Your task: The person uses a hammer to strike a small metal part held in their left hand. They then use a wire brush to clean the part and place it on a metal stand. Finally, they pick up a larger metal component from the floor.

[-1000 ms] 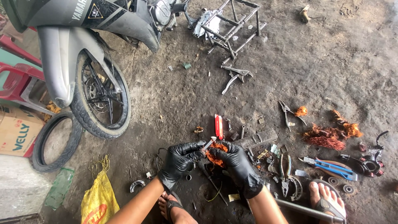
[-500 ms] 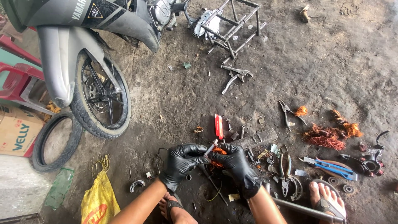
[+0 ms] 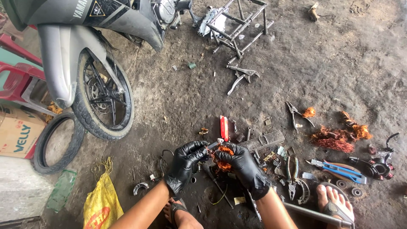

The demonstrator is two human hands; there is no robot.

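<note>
Left hand (image 3: 185, 163) and right hand (image 3: 243, 165): glossy black rubbery gloves. Copper wire coil (image 3: 222, 157): bright orange, stringy metal. Floor (image 3: 339, 63): rough, matt, oil-stained concrete. Locking pliers (image 3: 241, 77): dull grey metal. Yellow bag (image 3: 101, 203): crinkled plastic.

Motorcycle wheel (image 3: 104, 101), loose tyre (image 3: 57, 142), yellow bag (image 3: 101, 205), perhaps 2 pliers (image 3: 292, 174).

Black glossy disposable gloves on left hand (image 3: 186, 163) and right hand (image 3: 242, 166), bare forearms, dark-strapped flip-flop sandals (image 3: 337, 210) on both feet.
</note>
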